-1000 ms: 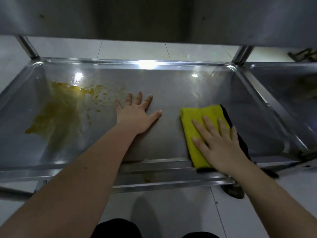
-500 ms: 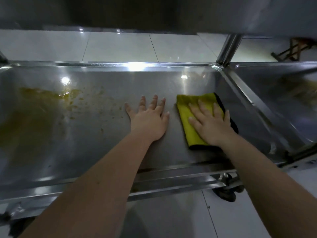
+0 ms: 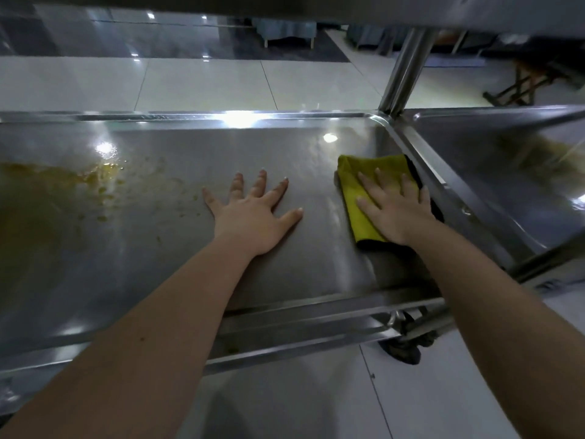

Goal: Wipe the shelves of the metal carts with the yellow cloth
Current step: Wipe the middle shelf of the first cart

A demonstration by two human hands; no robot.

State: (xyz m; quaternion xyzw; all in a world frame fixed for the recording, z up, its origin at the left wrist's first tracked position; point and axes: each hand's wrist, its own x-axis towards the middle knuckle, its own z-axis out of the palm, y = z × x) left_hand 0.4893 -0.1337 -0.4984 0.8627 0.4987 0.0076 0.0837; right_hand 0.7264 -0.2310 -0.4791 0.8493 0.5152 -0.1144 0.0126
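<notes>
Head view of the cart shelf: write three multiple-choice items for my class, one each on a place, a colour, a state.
1. Where on the shelf does the yellow cloth lie? A left end; B right end; C front rim.
2. The spill's colour? A yellowish-brown; B red; C white.
3. The left hand is: A a fist; B gripping the cloth; C flat, fingers spread.
Answers: B, it lies near the right end under the right hand; A, the smear is yellowish-brown; C, palm down on metal.
</notes>
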